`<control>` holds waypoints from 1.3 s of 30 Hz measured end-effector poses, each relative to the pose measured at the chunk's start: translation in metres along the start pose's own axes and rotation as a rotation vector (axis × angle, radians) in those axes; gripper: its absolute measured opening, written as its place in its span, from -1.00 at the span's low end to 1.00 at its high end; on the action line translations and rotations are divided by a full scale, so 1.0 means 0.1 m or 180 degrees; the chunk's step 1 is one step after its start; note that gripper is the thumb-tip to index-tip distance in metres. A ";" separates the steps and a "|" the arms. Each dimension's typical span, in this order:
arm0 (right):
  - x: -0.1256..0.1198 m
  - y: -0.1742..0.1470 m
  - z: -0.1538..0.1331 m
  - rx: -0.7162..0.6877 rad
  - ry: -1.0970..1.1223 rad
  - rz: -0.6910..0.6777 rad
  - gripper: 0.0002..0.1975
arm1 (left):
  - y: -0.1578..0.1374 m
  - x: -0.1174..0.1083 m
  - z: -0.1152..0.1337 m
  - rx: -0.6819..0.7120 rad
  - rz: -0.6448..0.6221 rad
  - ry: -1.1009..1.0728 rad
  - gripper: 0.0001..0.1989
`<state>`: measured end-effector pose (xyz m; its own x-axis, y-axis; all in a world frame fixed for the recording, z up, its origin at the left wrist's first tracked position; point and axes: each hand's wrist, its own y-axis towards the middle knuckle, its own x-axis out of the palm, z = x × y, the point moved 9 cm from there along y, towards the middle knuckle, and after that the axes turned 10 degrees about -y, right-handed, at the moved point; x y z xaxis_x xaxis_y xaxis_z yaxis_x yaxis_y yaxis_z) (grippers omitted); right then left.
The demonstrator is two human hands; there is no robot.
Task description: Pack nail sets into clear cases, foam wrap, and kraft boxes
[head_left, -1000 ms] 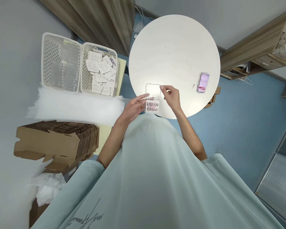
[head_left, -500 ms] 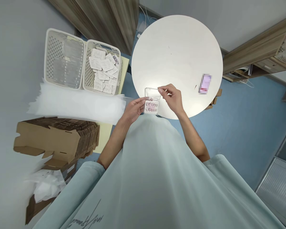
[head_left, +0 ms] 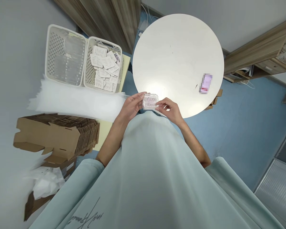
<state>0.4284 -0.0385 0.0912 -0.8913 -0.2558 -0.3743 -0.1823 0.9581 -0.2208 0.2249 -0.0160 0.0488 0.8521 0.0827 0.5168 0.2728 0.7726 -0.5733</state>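
A small clear plastic case (head_left: 150, 101) is held at the near edge of the round table, in front of the shirt. Through its lowered lid show rows of small pink oval pieces that look like false nails. My left hand (head_left: 131, 106) grips the case by its left side, thumb on top. At its right front edge, the thumb and fingertips of my right hand (head_left: 169, 110) pinch the lid and rim. Whether the lid is fully closed I cannot tell.
On the white round table (head_left: 178, 47) lies a blurred purple item (head_left: 206, 83). To the left stand a basket of clear cases (head_left: 47, 54) and a basket of white cards (head_left: 85, 74). White translucent sheets (head_left: 78, 100) and flattened cardboard boxes (head_left: 47, 135) lie nearer.
The case's lid, raised half a second ago, has swung down over the pink pieces. My right hand came down and toward me with it, while my left hand kept its hold.
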 end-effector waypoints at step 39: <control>0.63 0.26 0.96 0.1771 0.0797 -0.0385 -0.51 | 0.40 -0.58 -0.30 0.0154 0.0424 0.1424 -0.24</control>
<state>0.4079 -0.0417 -0.0247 -0.9605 -0.2558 -0.1095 -0.1045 0.6963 -0.7101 0.2000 -0.0090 -0.0231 0.9901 -0.0880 0.1098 0.1357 0.8031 -0.5802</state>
